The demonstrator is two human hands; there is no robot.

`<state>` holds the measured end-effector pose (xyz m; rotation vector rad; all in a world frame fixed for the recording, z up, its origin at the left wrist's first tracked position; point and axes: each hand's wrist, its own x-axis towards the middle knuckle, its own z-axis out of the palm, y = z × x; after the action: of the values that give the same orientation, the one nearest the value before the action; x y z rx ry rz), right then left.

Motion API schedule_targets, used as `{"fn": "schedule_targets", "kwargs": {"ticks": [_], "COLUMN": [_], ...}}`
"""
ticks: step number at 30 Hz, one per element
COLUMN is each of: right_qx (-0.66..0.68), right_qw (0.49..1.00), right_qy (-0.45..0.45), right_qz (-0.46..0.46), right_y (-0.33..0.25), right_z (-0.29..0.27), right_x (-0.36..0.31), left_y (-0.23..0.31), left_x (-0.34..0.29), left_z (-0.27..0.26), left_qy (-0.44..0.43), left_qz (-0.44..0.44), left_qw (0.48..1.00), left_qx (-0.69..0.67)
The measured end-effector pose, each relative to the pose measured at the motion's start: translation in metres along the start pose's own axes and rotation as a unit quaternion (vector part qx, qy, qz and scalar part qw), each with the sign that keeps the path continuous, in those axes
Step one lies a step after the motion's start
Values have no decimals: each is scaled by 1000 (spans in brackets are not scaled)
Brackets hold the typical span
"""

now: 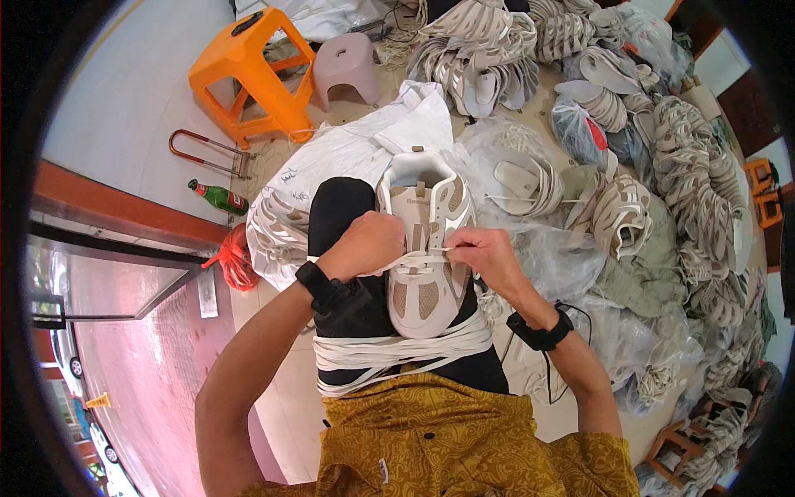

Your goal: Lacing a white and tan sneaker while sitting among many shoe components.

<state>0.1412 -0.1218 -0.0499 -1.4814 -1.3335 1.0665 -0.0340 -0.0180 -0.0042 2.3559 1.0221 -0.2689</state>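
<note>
A white and beige sneaker (pixel 422 305) rests on my black-clad legs, its toe toward me and its opening away. A cream shoelace (pixel 418 262) runs across its lower eyelets. On the shoe's left side my left hand (pixel 373 242) is closed, with the lace at its fingers. My right hand (pixel 487 253) pinches the lace beside the right eyelet row. The upper eyelets near the tongue (pixel 414 207) look unlaced. A bundle of loose white laces (pixel 389 352) lies across my thighs, just below the toe.
White sacks (pixel 356 145) and an orange stool (pixel 248 66) stand ahead to the left, beside a small mauve stool (pixel 346 66). A green bottle (pixel 219 197) and red bag (pixel 236 258) sit by the doorway. Stacked shoe uppers (pixel 704 182) and clear plastic bags (pixel 563 257) crowd the right.
</note>
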Motion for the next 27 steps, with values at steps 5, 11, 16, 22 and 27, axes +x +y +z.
{"fn": "schedule_targets", "kwargs": {"ticks": [5, 11, 16, 22, 27], "right_qx": [-12, -78, -141, -362, -252], "right_qw": [998, 990, 970, 879, 916], "right_qy": [30, 72, 117, 146, 143], "right_qz": [-45, -88, -160, -275, -278], "right_y": [4, 6, 10, 14, 14], "right_z": [2, 4, 8, 17, 7], "right_x": [-1, -1, 4, 1, 1], "left_y": [12, 20, 30, 33, 25], "left_x": [-7, -10, 7, 14, 26], "left_z": [14, 20, 26, 29, 23], "left_qy": [93, 231, 206, 157, 57], "left_qz": [48, 194, 76, 28, 83], "left_qw": [986, 946, 974, 983, 993], "left_qx": [133, 123, 55, -87, -59]}}
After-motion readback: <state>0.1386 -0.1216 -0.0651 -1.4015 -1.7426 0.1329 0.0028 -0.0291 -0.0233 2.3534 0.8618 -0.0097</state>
